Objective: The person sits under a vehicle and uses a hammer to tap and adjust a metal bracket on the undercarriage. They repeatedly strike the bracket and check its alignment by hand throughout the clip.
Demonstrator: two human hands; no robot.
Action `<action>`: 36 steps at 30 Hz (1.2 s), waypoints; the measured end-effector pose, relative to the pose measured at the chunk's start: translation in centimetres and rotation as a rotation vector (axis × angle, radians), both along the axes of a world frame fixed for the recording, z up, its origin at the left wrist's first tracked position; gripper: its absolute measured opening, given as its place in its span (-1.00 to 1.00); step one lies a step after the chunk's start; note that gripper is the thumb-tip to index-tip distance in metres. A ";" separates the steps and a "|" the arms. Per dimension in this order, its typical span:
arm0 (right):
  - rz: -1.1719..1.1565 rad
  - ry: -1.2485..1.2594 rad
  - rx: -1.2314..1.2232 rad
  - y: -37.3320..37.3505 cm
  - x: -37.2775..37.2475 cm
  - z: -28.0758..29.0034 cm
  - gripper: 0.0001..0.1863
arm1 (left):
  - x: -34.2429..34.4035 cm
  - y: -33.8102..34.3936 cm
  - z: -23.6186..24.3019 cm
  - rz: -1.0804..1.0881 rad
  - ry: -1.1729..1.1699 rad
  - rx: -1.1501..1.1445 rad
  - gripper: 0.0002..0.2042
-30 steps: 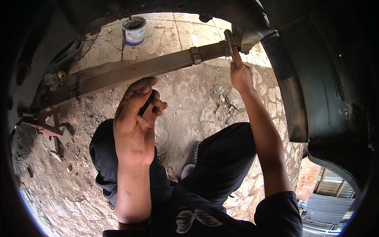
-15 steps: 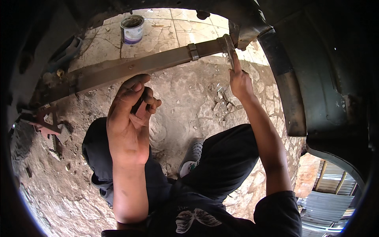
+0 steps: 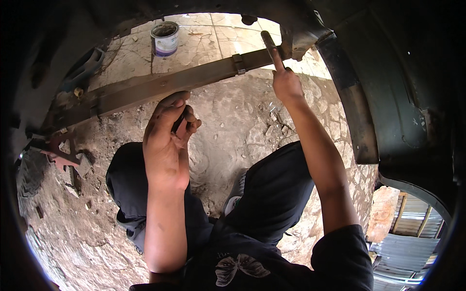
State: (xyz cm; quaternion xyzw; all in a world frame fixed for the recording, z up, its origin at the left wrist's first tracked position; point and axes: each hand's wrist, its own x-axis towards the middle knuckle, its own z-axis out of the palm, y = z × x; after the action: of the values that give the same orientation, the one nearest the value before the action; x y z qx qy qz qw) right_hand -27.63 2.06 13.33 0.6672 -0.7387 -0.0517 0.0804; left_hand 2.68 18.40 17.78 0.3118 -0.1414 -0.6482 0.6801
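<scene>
My right hand (image 3: 287, 87) is closed on a narrow, flat, dark tool with a rounded end (image 3: 266, 39); its exact kind is unclear. The index finger stretches along it, and the tool crosses in front of the right end of a long brown metal beam (image 3: 194, 76). Just below the beam's middle, my left hand (image 3: 167, 119) is raised with its fingers curled. Between them shows a small, flat, dark and reddish-brown piece (image 3: 180, 125), mostly hidden by the fingers. A metal clip (image 3: 238, 64) wraps the beam between the two hands.
Dark vehicle-body panels (image 3: 398, 92) arch overhead and down the right. Beyond the beam, an open paint can (image 3: 165, 41) stands on cracked tiles. A reddish metal stand (image 3: 60, 153) is at the left. Rubble (image 3: 276, 127) lies on the dirt floor below the beam.
My right hand and its tool have shifted left and slightly up, the tool now tilting to the upper left. My left hand sits a little further right, still curled around the small piece.
</scene>
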 end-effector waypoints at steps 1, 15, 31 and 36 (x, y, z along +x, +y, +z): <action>0.025 -0.068 -0.006 0.1 -0.2 0.1 -0.17 | 0.0 0.1 0.0 -0.008 -0.016 0.005 -0.75; 0.393 -0.538 0.338 9.7 3.3 -0.4 -0.17 | 1.1 1.9 -2.9 0.028 -0.084 0.066 -0.59; 0.605 -0.301 0.601 9.2 3.9 -7.6 -0.24 | -1.5 1.0 -6.7 0.090 -0.346 0.038 -0.68; 0.657 -0.395 0.544 9.7 3.7 -7.8 -0.22 | -2.0 0.8 -7.3 0.010 -0.372 0.010 -0.70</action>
State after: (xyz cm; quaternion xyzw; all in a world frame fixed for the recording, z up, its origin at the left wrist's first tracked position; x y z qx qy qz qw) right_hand -23.92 11.76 5.54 0.8597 -0.4491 -0.0871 -0.2273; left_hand 0.64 19.24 10.45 0.4304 -0.2600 -0.5768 0.6438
